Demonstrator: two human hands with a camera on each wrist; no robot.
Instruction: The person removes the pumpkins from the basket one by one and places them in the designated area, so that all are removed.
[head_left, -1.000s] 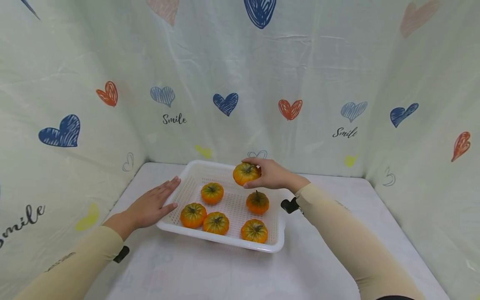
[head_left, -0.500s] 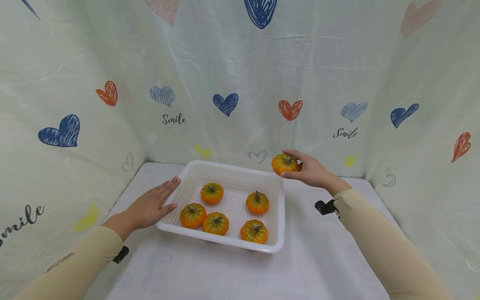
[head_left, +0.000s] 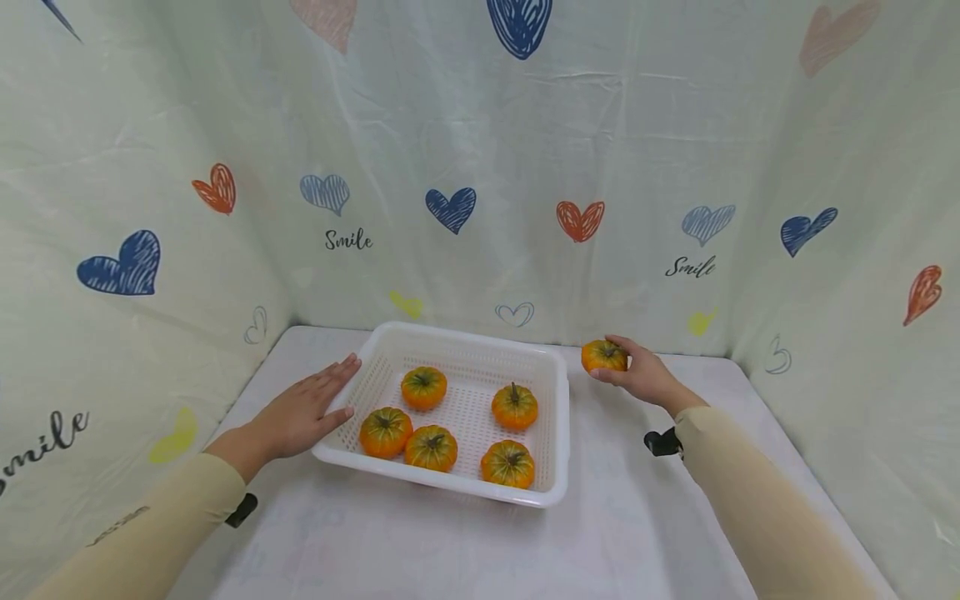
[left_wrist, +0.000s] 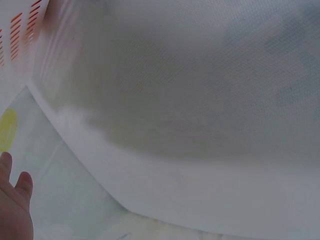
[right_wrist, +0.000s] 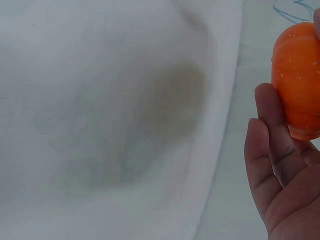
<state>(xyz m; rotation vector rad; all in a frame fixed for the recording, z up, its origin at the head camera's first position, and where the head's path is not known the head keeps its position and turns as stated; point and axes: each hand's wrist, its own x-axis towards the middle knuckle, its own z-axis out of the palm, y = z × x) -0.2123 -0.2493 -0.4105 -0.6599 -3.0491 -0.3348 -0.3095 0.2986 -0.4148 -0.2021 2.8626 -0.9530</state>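
Centrally, a white counter (head_left: pixel 420 550) carries a white basket (head_left: pixel 561 433). The left hand (head_left: pixel 302 417), fingers straight, touches its left rim; the right hand (head_left: pixel 647 375) grasps an orange pumpkin (head_left: pixel 602 356) beyond the basket's far right corner. Five other pumpkins (head_left: pixel 384 432) sit inside.

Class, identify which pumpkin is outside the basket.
The pumpkin held in the right hand; the other five pumpkins all sit inside the basket.

Left hand (head_left: pixel 300 412) lies outstretched while right hand (head_left: pixel 648 375) curls in a grip
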